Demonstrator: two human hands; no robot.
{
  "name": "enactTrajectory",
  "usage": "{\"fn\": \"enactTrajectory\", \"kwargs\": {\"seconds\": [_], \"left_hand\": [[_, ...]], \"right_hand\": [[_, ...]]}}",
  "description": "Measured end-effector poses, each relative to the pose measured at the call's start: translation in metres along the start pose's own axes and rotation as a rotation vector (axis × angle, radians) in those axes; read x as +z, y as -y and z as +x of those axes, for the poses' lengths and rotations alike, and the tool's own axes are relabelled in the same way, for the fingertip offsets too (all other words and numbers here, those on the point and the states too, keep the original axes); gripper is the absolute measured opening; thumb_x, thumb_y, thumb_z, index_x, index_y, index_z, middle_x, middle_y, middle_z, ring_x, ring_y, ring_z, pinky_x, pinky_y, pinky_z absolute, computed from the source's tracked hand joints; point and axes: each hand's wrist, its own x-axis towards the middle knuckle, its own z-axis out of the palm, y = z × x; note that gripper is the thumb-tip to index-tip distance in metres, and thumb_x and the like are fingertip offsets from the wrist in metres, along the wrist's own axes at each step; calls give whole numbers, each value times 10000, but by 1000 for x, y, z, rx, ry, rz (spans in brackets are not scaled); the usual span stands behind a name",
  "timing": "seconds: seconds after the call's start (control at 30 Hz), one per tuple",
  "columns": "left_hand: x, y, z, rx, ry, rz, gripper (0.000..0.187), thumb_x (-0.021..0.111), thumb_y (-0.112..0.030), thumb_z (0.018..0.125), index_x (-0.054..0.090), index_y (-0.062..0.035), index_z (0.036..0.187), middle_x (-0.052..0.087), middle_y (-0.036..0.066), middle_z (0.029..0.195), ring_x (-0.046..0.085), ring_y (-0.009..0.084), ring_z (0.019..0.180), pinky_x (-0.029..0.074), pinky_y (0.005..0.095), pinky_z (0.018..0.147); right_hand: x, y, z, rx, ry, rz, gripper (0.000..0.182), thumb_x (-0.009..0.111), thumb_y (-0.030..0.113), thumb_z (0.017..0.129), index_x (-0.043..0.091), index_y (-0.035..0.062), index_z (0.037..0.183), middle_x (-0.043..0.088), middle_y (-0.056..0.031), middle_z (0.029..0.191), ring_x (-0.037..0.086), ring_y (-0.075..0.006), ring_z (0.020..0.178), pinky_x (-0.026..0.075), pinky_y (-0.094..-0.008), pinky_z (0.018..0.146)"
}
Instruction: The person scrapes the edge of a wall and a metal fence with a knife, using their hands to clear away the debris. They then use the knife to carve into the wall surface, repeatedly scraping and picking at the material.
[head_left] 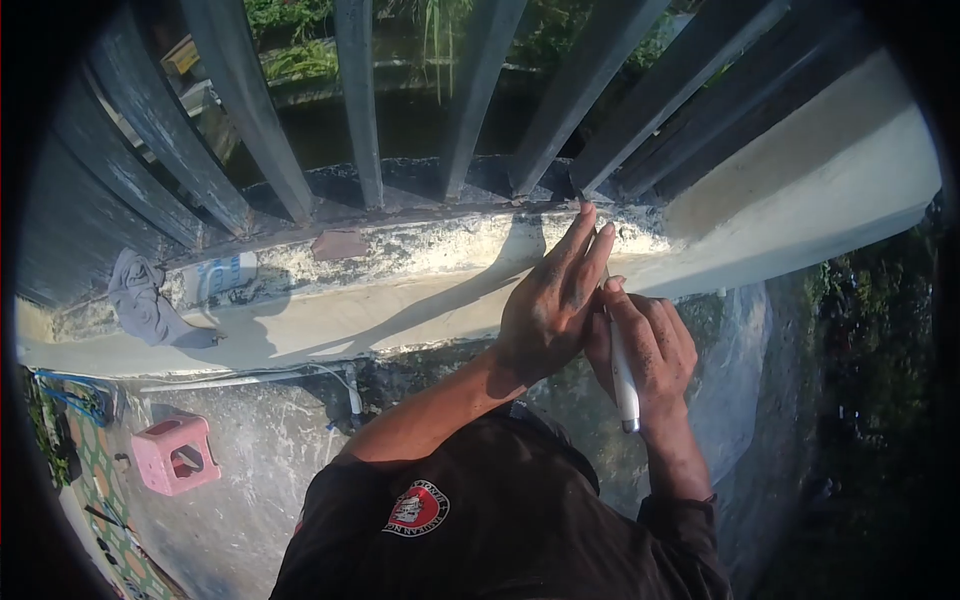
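My right hand (650, 350) is closed around a slim tool with a white handle (623, 380) and a metal cap at its lower end; its working end is hidden by my hands. Beside it, my left hand (550, 305) lies with its fingers stretched out, fingertips right at the foot of a grey metal fence bar (625, 120). Both hands are over the cream wall ledge (450, 255), whose paint is worn and flaking along the bars. A reddish-brown flat piece (340, 245), like sandpaper, rests on the ledge to the left.
Farther left on the ledge are a white container with blue print (228, 274) and a crumpled grey cloth (148, 300). A pink plastic stool (175, 455) stands on the concrete floor below, near a blue hose (75, 395) and a white pipe (240, 380). Plants show beyond the bars.
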Motion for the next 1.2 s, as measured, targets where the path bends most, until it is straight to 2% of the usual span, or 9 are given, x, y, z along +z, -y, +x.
{"fn": "enactTrajectory", "kwargs": {"seconds": [0.13,0.33,0.47,0.63,0.67,0.73,0.97,1.13,1.2], "left_hand": [[-3,-3,2,2,69,29,501,574,-47,1030,470,125,1489,455,382,1536,504,467,1457,521,460,1164],[-4,4,4,-10,112,92,591,590,-17,995,375,129,1526,433,401,1538,487,474,1468,489,465,1200],[-6,10,2,-15,88,35,599,590,-40,1001,369,121,1534,408,407,1555,470,484,1477,479,477,1206],[-8,-2,-3,-47,73,-69,583,585,-74,1015,391,113,1533,390,408,1571,436,497,1495,446,493,1225],[-8,-4,-2,-53,67,-73,583,585,-74,1015,391,113,1533,390,408,1571,436,497,1495,446,493,1225],[-7,-5,1,-22,21,-59,521,572,-96,1061,396,104,1508,452,430,1524,529,513,1419,517,502,1145],[-15,-3,2,-1,101,164,510,535,-153,1077,410,119,1490,462,386,1548,532,435,1446,464,506,1192],[-18,-6,3,7,133,194,536,549,-126,1044,407,115,1501,450,374,1568,499,414,1478,414,522,1230],[-16,-11,-1,0,88,145,548,556,-123,1035,404,112,1506,447,372,1572,495,411,1482,408,522,1235]], "right_hand": [[-1,5,4,11,51,-20,470,806,-13,793,694,-62,1247,693,-124,942,657,-244,719,540,-353,622],[-8,7,19,6,210,-52,487,797,1,798,677,-74,1265,670,-127,970,648,-256,751,538,-369,635],[-5,2,24,-14,274,-31,499,810,14,784,678,-63,1259,665,-126,1002,654,-253,772,544,-371,650],[-14,1,18,-130,251,-65,478,813,16,784,677,-56,1236,658,-114,1001,662,-250,783,550,-373,658],[-17,2,19,-135,257,-84,471,814,17,784,676,-56,1229,656,-112,1000,664,-251,785,551,-374,659],[-20,4,23,-131,284,-90,472,815,17,784,674,-56,1228,657,-114,1004,664,-254,791,552,-373,664],[-25,7,38,-151,469,-134,499,820,17,787,641,-55,1247,655,-123,1009,673,-264,837,563,-375,696],[-19,2,29,-112,429,-40,504,807,-4,803,635,-61,1273,665,-140,1016,681,-283,829,566,-391,693],[-18,2,20,-178,322,-84,534,816,3,800,632,-65,1296,668,-144,1018,680,-280,819,563,-390,682]]}}
